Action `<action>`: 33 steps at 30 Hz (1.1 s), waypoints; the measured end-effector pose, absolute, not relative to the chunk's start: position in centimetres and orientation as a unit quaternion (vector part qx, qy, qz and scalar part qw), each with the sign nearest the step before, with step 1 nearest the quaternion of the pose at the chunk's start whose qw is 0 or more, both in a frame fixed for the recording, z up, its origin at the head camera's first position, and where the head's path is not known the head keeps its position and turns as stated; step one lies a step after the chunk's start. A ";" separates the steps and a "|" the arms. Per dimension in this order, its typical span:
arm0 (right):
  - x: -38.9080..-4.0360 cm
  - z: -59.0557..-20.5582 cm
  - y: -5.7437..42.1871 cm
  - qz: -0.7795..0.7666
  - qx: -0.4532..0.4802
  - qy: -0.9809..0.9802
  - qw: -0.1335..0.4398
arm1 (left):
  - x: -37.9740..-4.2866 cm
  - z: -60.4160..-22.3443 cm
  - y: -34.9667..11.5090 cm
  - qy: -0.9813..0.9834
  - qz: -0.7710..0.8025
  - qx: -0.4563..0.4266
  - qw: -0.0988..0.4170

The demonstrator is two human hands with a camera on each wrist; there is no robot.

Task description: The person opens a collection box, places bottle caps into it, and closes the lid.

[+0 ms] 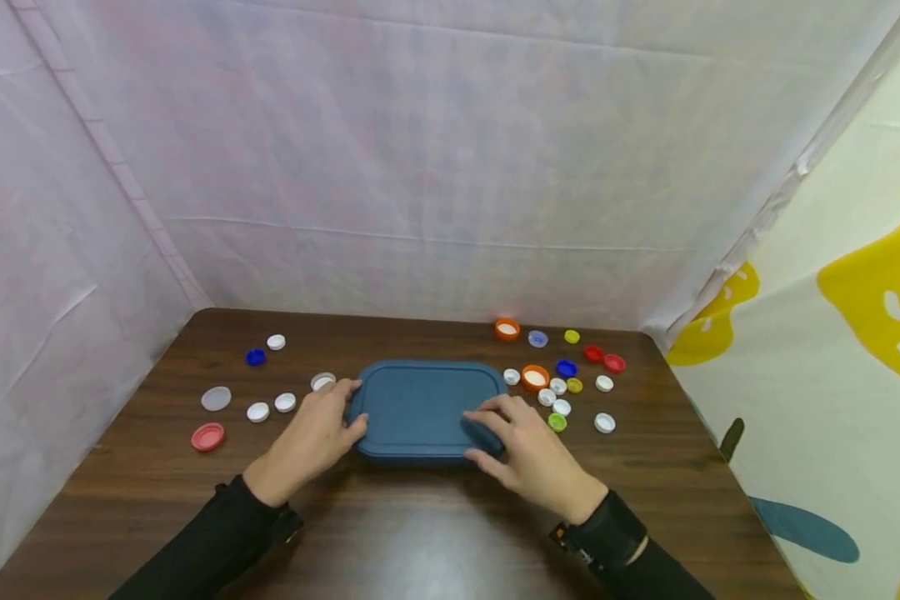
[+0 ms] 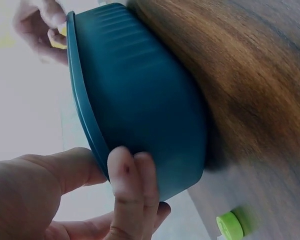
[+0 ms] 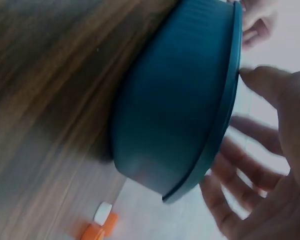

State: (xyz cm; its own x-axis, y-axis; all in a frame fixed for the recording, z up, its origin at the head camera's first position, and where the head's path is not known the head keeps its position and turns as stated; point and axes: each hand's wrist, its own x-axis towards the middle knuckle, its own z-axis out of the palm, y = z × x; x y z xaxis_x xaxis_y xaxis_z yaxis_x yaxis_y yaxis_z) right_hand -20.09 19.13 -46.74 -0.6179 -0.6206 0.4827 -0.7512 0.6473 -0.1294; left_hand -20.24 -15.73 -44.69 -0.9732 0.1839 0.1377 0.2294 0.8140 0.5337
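A dark blue plastic box with a lid (image 1: 427,408) stands on the table, its ribbed wall (image 2: 135,85) showing in the left wrist view. My left hand (image 1: 317,429) grips its left end, with the thumb at the lid's rim and fingertips (image 2: 125,172) against the side wall. Over the right end is my right hand (image 1: 528,454), its fingers spread and slightly bent. Its thumb (image 3: 262,82) touches the lid's edge in the right wrist view. Whether the lid is snapped down cannot be told, and the inside of the box is hidden.
Left of the box lie several bottle caps, among them a pink cap (image 1: 207,437) and a blue cap (image 1: 256,357). More caps lie to the right, including an orange cap (image 1: 535,377) and a green cap (image 1: 557,422). White cloth (image 1: 420,167) hangs behind the brown table (image 1: 420,533).
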 end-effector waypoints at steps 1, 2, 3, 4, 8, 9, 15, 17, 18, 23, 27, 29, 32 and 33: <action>-20.1 -46.8 19.0 0.151 0.405 -0.879 0.202 | -20.2 -44.7 -15.7 -0.950 -0.292 -0.105 0.034; -20.0 -46.8 18.9 0.143 0.419 -0.874 0.201 | -20.2 -44.7 -15.7 -0.948 -0.300 -0.102 0.028; -19.9 -46.8 18.8 0.137 0.431 -0.868 0.202 | -20.2 -44.7 -15.6 -0.947 -0.304 -0.100 0.024; -19.9 -46.8 18.7 0.132 0.440 -0.864 0.206 | -20.2 -44.7 -15.6 -0.947 -0.305 -0.099 0.021; -19.7 -46.6 18.3 0.116 0.453 -0.854 0.227 | -20.2 -44.8 -15.7 -0.948 -0.302 -0.100 0.018; -19.6 -46.6 18.2 0.111 0.452 -0.854 0.232 | -20.2 -44.8 -15.7 -0.949 -0.299 -0.101 0.020; -19.4 -46.2 17.9 0.095 0.440 -0.857 0.253 | -19.7 -44.7 -15.8 -0.942 -0.322 -0.093 -0.007; -19.4 -46.0 17.9 0.103 0.434 -0.859 0.252 | -19.5 -44.8 -15.9 -0.940 -0.328 -0.090 -0.015; -19.4 -45.9 17.8 0.108 0.431 -0.860 0.250 | -19.5 -44.8 -16.0 -0.939 -0.331 -0.089 -0.019; -19.3 -45.1 17.9 0.136 0.415 -0.870 0.230 | -19.4 -44.8 -16.1 -0.938 -0.335 -0.088 -0.025; -19.5 -44.2 17.9 0.129 0.416 -0.869 0.235 | -19.4 -44.6 -16.2 -0.931 -0.354 -0.085 -0.034; -19.6 -43.8 17.9 0.112 0.425 -0.865 0.244 | -19.4 -44.4 -16.4 -0.927 -0.363 -0.085 -0.038; -20.1 -43.2 17.9 0.067 0.442 -0.854 0.268 | -19.5 -44.1 -16.7 -0.921 -0.378 -0.082 -0.047; -20.3 -43.0 17.9 0.051 0.446 -0.850 0.275 | -19.5 -44.0 -16.8 -0.920 -0.381 -0.084 -0.049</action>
State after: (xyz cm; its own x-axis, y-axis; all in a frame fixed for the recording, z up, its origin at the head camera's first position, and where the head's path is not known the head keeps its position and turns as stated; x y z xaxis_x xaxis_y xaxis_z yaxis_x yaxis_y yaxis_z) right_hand -20.30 17.94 -43.04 -0.4509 -0.7308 0.5125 -0.7867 0.5966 0.1585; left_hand -19.54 -16.79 -44.03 -0.9812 0.1911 -0.0254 0.1172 0.6959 0.7085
